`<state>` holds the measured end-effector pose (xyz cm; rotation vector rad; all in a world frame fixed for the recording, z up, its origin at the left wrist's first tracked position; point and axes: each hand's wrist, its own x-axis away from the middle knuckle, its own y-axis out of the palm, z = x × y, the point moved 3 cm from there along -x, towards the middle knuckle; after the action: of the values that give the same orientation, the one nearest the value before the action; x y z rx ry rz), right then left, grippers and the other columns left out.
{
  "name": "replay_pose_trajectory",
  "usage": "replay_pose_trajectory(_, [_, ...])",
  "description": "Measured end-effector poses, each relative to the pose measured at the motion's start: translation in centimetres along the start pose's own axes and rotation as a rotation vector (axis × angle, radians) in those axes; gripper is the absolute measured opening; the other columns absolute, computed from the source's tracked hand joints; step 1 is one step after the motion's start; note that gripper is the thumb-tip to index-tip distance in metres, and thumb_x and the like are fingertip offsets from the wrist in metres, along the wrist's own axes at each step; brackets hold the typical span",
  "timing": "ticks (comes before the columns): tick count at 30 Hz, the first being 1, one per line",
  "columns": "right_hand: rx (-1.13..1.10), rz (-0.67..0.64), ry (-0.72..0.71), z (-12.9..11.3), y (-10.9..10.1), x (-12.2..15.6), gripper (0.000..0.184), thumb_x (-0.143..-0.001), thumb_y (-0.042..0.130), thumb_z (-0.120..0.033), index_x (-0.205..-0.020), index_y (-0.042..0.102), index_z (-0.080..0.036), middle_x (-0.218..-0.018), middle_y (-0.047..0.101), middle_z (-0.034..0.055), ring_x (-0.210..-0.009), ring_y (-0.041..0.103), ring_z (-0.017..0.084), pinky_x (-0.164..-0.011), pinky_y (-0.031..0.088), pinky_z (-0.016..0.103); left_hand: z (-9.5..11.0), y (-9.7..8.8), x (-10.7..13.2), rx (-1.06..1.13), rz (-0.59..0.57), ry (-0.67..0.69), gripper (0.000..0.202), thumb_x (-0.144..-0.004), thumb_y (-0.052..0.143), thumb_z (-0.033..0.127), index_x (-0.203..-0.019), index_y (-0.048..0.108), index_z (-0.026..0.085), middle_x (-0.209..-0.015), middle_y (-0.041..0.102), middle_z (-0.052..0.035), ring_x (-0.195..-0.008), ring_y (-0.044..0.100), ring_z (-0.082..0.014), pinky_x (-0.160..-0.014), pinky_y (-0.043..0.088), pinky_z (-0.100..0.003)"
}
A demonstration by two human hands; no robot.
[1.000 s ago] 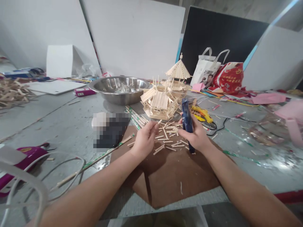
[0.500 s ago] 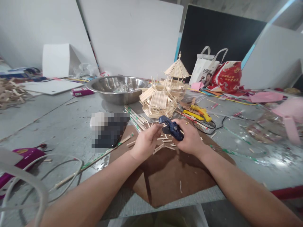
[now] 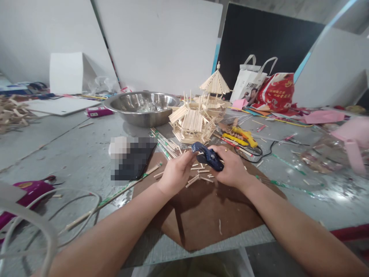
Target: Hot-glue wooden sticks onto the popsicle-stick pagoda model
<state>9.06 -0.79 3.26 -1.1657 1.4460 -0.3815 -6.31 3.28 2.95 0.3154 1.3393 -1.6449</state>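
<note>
My right hand (image 3: 232,167) is closed around a dark blue hand tool (image 3: 211,158) that looks like a cutter. At the tool's left end, my left hand (image 3: 178,171) is closed, thumb and fingers pinched together; what they hold is hidden. Below both hands, several short cut wooden sticks (image 3: 198,178) lie scattered on a brown board (image 3: 207,219). Just beyond stands a small pavilion model (image 3: 193,122) built of thin sticks, with a taller pointed-roof part (image 3: 215,84) behind it.
A steel basin (image 3: 141,119) stands behind on the left. Wrapped sticks (image 3: 163,144) and a blurred-out dark object (image 3: 135,161) lie left of the board. Yellow-handled tools (image 3: 242,138) and a black cord are at the right. A pale cable (image 3: 52,231) loops at front left.
The view has shifted very slightly. Both hands stay at the same spot around the blue tool, with the left pulled barely leftward.
</note>
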Motion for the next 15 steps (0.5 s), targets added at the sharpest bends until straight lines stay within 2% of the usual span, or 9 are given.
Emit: replay_pose_trajectory(15, [0.082,-0.038,0.032,-0.04,-0.19,0.03,0.042,-0.060,0.053,-0.023,-0.102,0.046,-0.020,-0.092,0.058,0.0056,-0.086,0.053,0.021,-0.074,0.041,0.031,-0.06,-0.15,-0.07,-0.063,-0.051,-0.024,0.025,-0.078,0.035,0.014,-0.095,0.053,0.015,-0.073,0.062,-0.0031,-0.064,0.057,-0.0112,-0.057,0.043,-0.019])
